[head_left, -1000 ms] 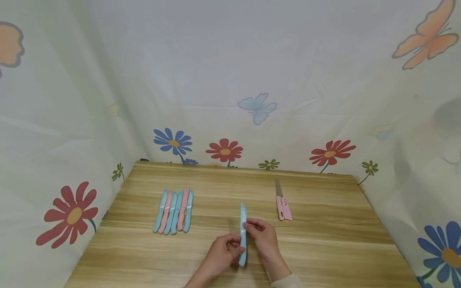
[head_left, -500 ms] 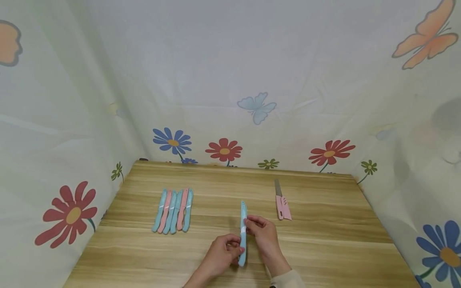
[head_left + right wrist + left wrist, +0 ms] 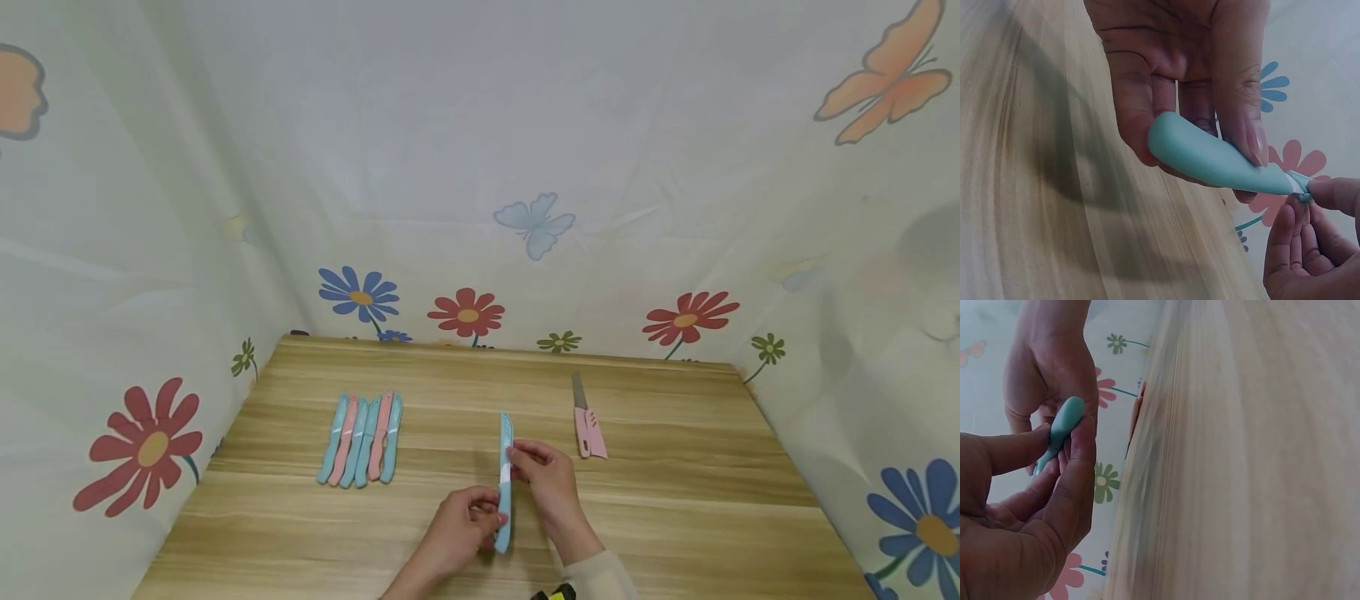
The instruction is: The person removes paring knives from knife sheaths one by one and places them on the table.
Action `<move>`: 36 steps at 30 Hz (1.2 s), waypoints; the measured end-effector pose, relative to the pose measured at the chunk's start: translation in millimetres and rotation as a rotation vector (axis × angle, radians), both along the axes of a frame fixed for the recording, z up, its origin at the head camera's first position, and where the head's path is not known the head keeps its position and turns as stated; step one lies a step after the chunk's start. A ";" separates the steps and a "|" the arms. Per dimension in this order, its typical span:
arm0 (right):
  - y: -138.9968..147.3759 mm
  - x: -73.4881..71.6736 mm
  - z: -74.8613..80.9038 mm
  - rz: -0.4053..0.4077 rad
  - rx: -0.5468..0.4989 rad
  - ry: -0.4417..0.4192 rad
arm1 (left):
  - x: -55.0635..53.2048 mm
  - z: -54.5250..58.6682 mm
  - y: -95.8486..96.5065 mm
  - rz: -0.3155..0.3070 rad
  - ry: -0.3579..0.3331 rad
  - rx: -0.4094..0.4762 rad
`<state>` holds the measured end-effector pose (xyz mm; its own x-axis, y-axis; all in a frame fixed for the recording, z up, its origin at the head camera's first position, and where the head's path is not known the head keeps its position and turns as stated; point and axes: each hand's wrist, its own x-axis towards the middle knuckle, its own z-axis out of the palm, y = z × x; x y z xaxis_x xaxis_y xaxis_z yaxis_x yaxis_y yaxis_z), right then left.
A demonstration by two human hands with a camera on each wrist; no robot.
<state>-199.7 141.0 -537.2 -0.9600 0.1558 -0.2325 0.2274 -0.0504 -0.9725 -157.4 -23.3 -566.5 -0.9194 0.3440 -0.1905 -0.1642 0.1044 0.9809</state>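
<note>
A turquoise knife stands almost lengthwise between my two hands in the head view. My left hand pinches its rounded handle between thumb and fingers. Farther up, my right hand pinches the turquoise blade sheath from the right side. A white strip shows between handle and sheath; in the right wrist view, fingers hide most of the sheath. Left of my hands lies a row of several sheathed knives, turquoise and pink.
A pink knife with a bare grey blade lies at the back right, a slotted pink piece against its handle. The wooden table meets a flower-printed curtain behind. A black and yellow object shows at the bottom edge.
My right hand has moved slightly away from me along the knife, and the sheath with it. The white strip between sheath and handle looks longer. My left hand has barely moved.
</note>
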 end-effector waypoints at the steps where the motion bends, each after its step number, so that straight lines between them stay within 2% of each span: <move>1: 0.2 -0.8 0.3 -0.001 0.003 0.001 | -0.1 -0.1 -0.1 -0.001 -0.002 -0.002; 11: 1.1 -9.6 6.1 -0.011 0.016 0.008 | 2.0 3.1 -0.5 -0.008 0.000 0.011; 26: 2.2 -20.1 15.5 -0.023 -0.025 0.021 | 5.3 2.6 -0.7 -0.008 -0.007 0.007; 36: 7.9 -27.0 16.5 -0.095 -0.066 0.049 | 7.0 0.1 -1.6 -0.021 0.000 -0.002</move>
